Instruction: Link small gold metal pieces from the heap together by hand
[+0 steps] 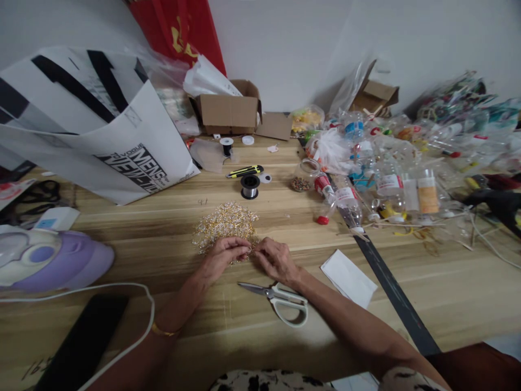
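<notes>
My left hand (226, 255) is pinched at the near edge of a pile of gold and clear beaded strands (226, 221). Facing it, with fingertips almost meeting, my right hand (279, 259) is pinched too. Something tiny and pale, perhaps a loop, shows at the left fingertips, too small to name. Just below the right hand lie white-handled scissors (290, 307), blades pointing left. Beyond the pile stands a spool of thin silvery wire or thread (249, 187). A yellow and black utility knife (245, 171) rests behind that spool.
A large white paper bag (158, 141) and a purple and white appliance (69, 260) stand left, with a white cord (118, 284). At the back is a cardboard box (227, 114). Plastic bottles (388, 184) crowd the right. Folded white paper (349, 278) lies near my right forearm.
</notes>
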`<state>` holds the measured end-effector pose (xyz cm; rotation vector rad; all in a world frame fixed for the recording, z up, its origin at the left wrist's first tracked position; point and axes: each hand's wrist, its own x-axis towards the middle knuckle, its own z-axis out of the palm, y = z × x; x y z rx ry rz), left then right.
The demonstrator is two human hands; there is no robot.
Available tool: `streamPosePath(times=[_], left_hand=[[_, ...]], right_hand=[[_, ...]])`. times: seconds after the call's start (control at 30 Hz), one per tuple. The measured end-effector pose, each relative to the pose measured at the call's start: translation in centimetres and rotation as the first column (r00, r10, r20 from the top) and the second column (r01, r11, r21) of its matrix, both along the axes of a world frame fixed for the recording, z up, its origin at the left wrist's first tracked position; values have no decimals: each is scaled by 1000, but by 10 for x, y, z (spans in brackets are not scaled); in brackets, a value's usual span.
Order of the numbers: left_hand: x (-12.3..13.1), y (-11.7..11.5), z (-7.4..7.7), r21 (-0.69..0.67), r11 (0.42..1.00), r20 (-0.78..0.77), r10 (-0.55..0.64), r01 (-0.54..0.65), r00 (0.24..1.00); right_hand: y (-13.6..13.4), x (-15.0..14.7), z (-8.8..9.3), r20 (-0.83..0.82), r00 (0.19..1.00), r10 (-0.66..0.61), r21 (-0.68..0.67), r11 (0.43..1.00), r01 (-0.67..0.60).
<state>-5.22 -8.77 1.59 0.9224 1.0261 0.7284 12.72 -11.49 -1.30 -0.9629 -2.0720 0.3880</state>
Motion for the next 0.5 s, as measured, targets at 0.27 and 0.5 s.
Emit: streamPosePath(times=[0.27, 0.5], left_hand=[[-1, 0, -2, 19, 1000, -12, -5, 5, 1000], [-1, 0, -2, 38, 999, -23, -28, 29, 999]], right_hand=[[0, 0, 2, -5, 1000, 18, -14, 1000, -18], [0, 0, 0, -5, 1000, 10, -20, 1000, -10]])
